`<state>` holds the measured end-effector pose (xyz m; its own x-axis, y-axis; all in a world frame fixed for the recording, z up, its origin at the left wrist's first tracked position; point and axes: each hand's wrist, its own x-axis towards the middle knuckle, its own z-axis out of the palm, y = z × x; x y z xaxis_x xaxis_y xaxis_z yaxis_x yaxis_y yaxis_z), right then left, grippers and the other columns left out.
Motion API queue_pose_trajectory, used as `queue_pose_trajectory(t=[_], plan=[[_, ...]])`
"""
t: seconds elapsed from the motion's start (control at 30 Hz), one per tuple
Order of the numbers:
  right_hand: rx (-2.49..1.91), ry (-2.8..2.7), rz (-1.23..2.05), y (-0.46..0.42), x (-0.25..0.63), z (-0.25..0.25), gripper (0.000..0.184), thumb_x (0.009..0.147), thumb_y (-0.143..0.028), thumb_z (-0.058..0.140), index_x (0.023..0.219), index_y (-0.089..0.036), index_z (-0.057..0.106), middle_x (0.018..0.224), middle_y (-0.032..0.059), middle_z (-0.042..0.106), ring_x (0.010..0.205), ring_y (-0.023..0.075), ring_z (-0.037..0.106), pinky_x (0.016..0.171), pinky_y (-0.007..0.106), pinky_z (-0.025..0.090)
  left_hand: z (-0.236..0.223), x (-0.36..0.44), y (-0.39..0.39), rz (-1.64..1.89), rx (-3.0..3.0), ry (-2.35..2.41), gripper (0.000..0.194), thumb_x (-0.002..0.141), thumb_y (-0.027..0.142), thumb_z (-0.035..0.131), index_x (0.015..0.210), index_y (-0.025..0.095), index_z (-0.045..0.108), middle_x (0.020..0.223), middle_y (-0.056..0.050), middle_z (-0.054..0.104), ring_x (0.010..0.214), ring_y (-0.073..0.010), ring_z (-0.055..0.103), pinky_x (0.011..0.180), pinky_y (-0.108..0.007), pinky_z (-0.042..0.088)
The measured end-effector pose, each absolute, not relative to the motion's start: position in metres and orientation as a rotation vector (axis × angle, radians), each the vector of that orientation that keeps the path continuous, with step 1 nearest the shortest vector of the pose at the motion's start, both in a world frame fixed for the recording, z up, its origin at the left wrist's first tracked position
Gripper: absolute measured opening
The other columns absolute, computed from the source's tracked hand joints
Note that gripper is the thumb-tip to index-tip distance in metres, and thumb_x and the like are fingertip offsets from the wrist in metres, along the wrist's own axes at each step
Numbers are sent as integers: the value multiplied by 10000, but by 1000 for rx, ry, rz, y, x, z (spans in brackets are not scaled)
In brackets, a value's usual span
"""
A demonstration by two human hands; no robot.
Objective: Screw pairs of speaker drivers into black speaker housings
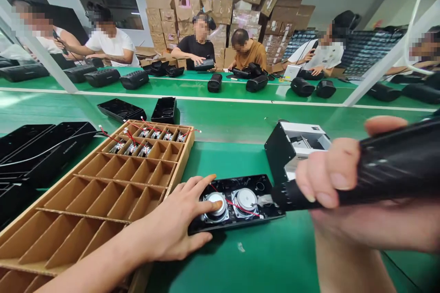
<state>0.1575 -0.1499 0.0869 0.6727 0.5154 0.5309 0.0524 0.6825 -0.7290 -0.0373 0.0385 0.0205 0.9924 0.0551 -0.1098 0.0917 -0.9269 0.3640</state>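
A black speaker housing (206, 227) lies on the green work surface with two round silver speaker drivers (246, 200) inside it. Red wires run across the drivers, and one has a small white connector at its end. My left hand (178, 219) spans the housing's left end. Its index finger presses on the left driver, while the thumb sits along the near side. In my right hand (326, 174) is a thick black electric screwdriver (395, 165), fingers wrapped round it. Its nose points at the housing's right end, near the right driver; the tip itself is hard to make out.
A divided wooden tray (187, 155) stands left, with several drivers in its far compartments. Beyond the housing is a white and black screw-feeder-like box (278, 151). Black housings (68, 151) lie far left. Co-workers (197, 46) sit across a green bench, with stacked cartons (220, 13) behind.
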Motion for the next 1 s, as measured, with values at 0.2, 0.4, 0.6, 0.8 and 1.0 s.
queue_pose_trajectory(t=[0.2, 0.4, 0.6, 0.8, 1.0], plan=[[-679, -862, 408, -104, 130, 52, 626, 865, -822, 612, 1103, -258, 739, 583, -19, 610, 342, 135, 476, 313, 246, 365, 19, -38, 41, -87, 2766, 67, 543, 814, 296, 813, 1343, 292, 692, 1716, -137, 311, 1485, -432, 400, 1174, -656, 426], [-721, -879, 445, -96, 128, 30, 665, 848, -845, 599, 1104, -242, 714, 567, -25, 619, 318, 140, 471, 315, 251, 382, 19, -37, 40, -85, 2763, 74, 504, 825, 325, 827, 1314, 292, 711, 1696, -129, 339, 1471, -422, 409, 1182, -636, 419], [-737, -857, 480, -92, 127, 25, 649, 865, -831, 584, 1084, -236, 724, 559, -17, 615, 328, 146, 474, 345, 259, 397, 18, -36, 40, -91, 2764, 65, 504, 832, 331, 830, 1319, 279, 710, 1684, -134, 350, 1467, -431, 409, 1186, -635, 410], [-757, -848, 474, -91, 128, 24, 661, 846, -844, 590, 1076, -239, 724, 555, -27, 610, 316, 143, 470, 315, 246, 378, 17, -37, 41, -62, 2768, 54, 504, 827, 337, 839, 1313, 290, 714, 1675, -128, 363, 1445, -426, 429, 1160, -632, 437], [-741, -854, 499, -93, 128, 24, 638, 861, -817, 598, 1091, -241, 748, 563, -24, 606, 338, 134, 481, 318, 231, 393, 17, -37, 40, -60, 2775, 45, 503, 829, 337, 841, 1314, 289, 713, 1669, -130, 367, 1437, -416, 436, 1159, -623, 437]])
